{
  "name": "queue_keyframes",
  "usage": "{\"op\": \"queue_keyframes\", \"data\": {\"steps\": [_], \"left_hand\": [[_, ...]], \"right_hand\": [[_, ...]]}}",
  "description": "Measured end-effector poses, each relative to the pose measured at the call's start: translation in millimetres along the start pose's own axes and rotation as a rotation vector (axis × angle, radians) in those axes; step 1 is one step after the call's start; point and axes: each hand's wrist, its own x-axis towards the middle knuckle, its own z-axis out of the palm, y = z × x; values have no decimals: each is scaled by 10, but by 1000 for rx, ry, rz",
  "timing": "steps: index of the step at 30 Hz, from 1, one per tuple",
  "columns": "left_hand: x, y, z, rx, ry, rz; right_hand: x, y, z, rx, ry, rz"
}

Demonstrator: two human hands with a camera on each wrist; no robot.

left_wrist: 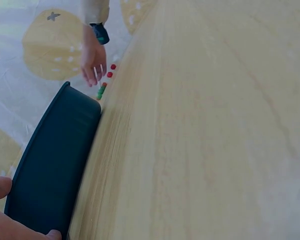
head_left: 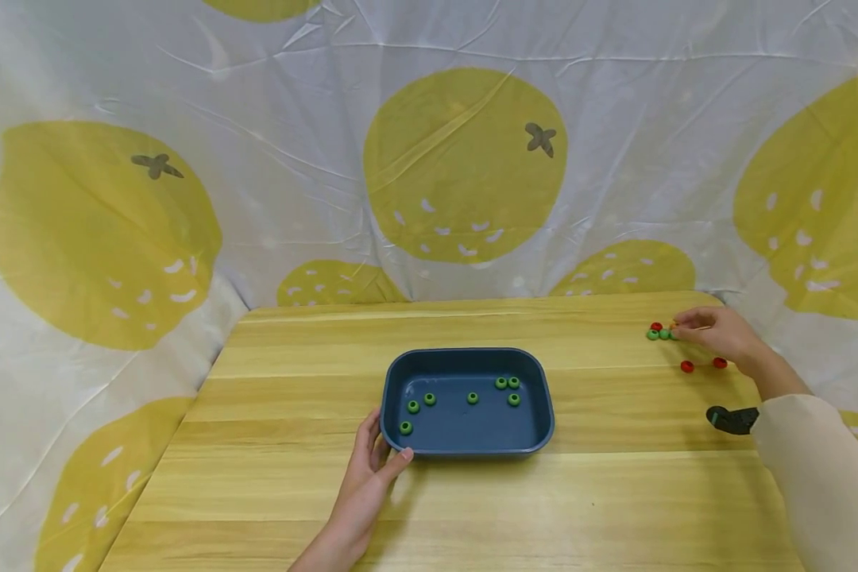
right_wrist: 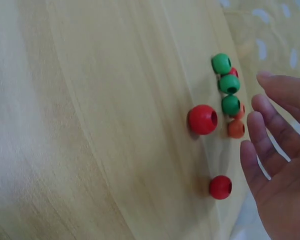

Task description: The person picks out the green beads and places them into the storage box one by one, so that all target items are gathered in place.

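My left hand point(head_left: 361, 488) holds the near left corner of a dark blue tray point(head_left: 465, 454), thumb at the front rim and fingers along its side. Several green beads point(head_left: 473, 398) lie scattered inside the tray. At the far right of the table, my right hand point(head_left: 722, 334) hovers beside a cluster of beads. In the right wrist view its fingers are loosely bent and apart, with nothing between them. That cluster has green beads point(right_wrist: 229, 83), a red bead point(right_wrist: 233, 72) partly hidden, and orange beads point(right_wrist: 236, 128). Two red beads point(right_wrist: 203, 119) sit apart from it.
The wooden table point(head_left: 615, 500) backs onto a white cloth point(head_left: 293, 159) printed with yellow fruit. A dark device point(head_left: 732, 420) is on the right wrist, by the sleeve. The table's far right edge runs close behind the bead cluster.
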Motion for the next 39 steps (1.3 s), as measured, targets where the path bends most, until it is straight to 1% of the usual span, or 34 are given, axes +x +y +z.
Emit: {"op": "queue_keyframes", "data": {"steps": [6,8,13,19,28,33,39], "left_hand": [[10,13,11,3,-5,-5],[7,14,13,1,-6,-5],[12,9,16,4,-8,-1],[15,-8,10,1,-9,-8],[0,5,-3,10,-2,-5],[-10,22,-1,11,1,-5],[-8,18,-3,12,-1,-5]], "right_hand": [[-41,95,-19,-8,-7,28],[-50,118,-17,-3,-14,24],[-50,173,11,-22,-5,21],[-30,243,63,-50,20,33],[35,320,148,-82,86,16],[60,331,191,-79,108,13],[40,311,221,-67,115,13]]}}
